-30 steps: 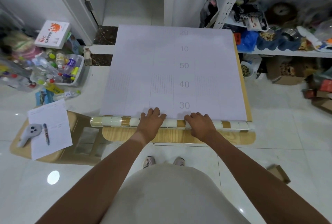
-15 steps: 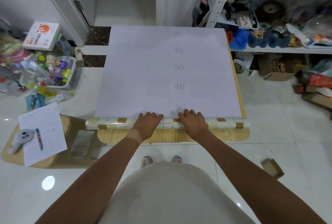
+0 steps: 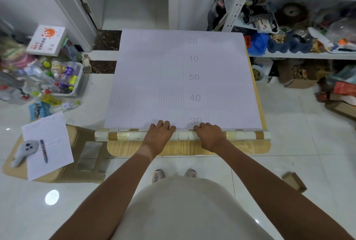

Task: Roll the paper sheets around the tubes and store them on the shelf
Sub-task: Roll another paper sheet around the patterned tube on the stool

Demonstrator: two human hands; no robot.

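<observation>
Wooden table [image 3: 188,148]: both hands [image 3: 159,134] [image 3: 210,135] press tube [image 3: 123,136] at paper sheet's [image 3: 173,78] near edge.

**Legible markings, head view**

Sheet [image 3: 183,78] on the table: grey numerals in one column right of centre. Read from far edge to near edge: 20, 10, 50, 40, 30. The "30" sits at the near edge of the sheet, partly cut off there. Faint ruled line blocks flank the "40"; no text in them.

White box [image 3: 47,39], on the floor at left: red letters "NFC", with more red characters beside them, too small to read.

Small paper [image 3: 48,143], near left: print unreadable.
</observation>
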